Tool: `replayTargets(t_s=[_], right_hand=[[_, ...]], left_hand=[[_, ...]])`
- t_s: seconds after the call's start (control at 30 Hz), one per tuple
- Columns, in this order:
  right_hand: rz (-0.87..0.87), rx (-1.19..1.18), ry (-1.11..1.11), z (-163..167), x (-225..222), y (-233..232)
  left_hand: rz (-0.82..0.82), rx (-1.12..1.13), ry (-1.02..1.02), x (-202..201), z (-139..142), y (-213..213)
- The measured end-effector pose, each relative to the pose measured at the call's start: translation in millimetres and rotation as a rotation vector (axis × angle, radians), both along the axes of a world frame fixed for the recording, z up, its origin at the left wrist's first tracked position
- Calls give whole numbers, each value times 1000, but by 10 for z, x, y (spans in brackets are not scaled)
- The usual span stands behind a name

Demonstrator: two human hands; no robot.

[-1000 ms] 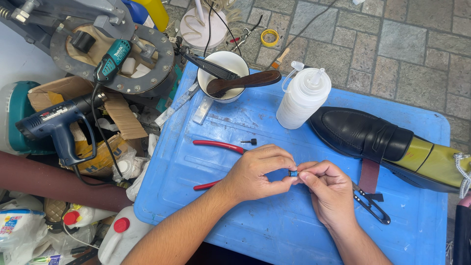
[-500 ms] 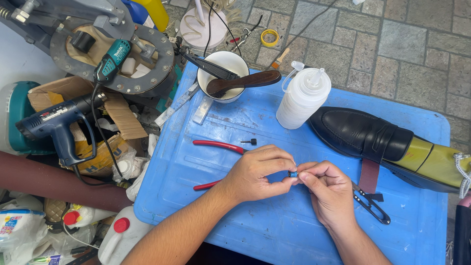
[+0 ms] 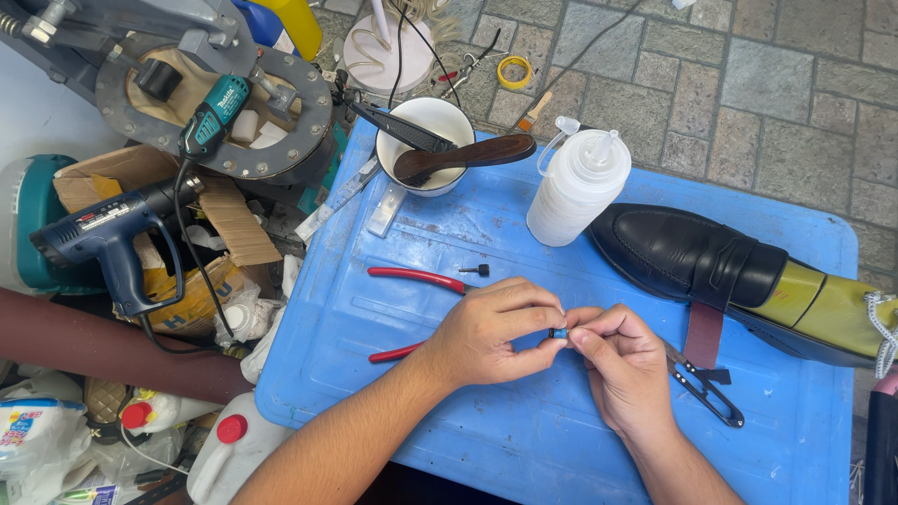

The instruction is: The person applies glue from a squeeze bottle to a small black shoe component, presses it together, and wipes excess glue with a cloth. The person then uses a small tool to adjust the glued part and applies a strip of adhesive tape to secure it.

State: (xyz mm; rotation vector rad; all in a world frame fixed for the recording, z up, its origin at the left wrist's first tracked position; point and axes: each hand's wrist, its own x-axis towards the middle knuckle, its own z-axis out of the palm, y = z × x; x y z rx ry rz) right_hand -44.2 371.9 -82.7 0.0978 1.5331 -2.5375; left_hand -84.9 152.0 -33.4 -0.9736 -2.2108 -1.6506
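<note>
Both hands meet over the middle of the blue lid [image 3: 524,440]. Left hand [image 3: 491,335] and right hand [image 3: 625,367] are each curled nearly closed, fingertips pinched together on one tiny dark piece [image 3: 558,333] held between them, just above the lid surface. Too small to tell what it is.

Directly under the left hand: red-handled pliers [image 3: 412,277], handles splayed, one above the knuckles, one sticking out by the wrist. A small black stud [image 3: 478,270] lies just beside the upper handle, apart from the hands.

Just right of the right hand: black thread snips [image 3: 703,388] flat on the lid, partly covered by the hand. A brown strap [image 3: 702,333] hangs down from the black shoe [image 3: 687,252], which sits on a yellow last [image 3: 823,309] along the lid's right side.

Farther up: white squeeze bottle [image 3: 575,192] standing upright, near the shoe toe. White bowl [image 3: 423,140] with a dark brush [image 3: 463,156] laid across it.

Off the lid, left: blue heat gun [image 3: 112,234] on cardboard clutter, well apart from the hands.
</note>
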Motion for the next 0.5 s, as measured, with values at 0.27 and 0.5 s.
replayTargets(t_s=[0.27, 0.5], right_hand=[[5, 12, 28, 24, 8, -5], [-8, 51, 45, 49, 9, -3]], left_hand=[[2, -21, 117, -8, 50, -14], [-2, -36, 200, -32, 68, -36]])
